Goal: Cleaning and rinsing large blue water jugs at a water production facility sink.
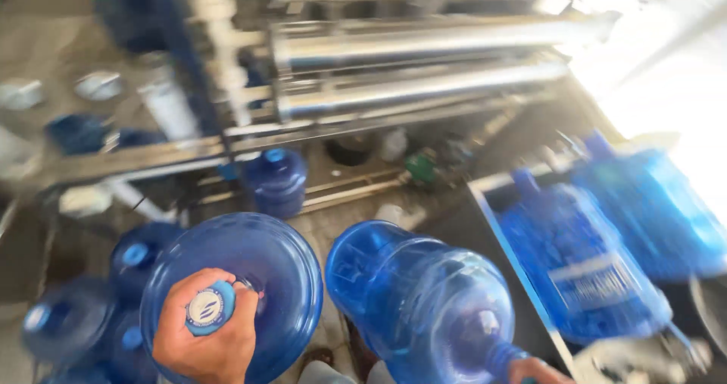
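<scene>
The left hand is closed around the capped neck of a big blue water jug, fingers wrapped tight, with the round cap showing between thumb and fingers. The jug hangs below the hand, its wide body facing up toward the camera. Just right of it, the right hand shows only at the bottom edge; it sits at the neck of a second jug, which lies tilted with its base pointing away, but how the fingers close cannot be told.

Left of the left hand, more blue jugs stand close together on the floor. Right of the right hand, two jugs in blue wrapping lie in a metal tray. Farther out, beyond both hands, one jug stands upright under a frame. Past that run long shiny metal tubes, blurred.
</scene>
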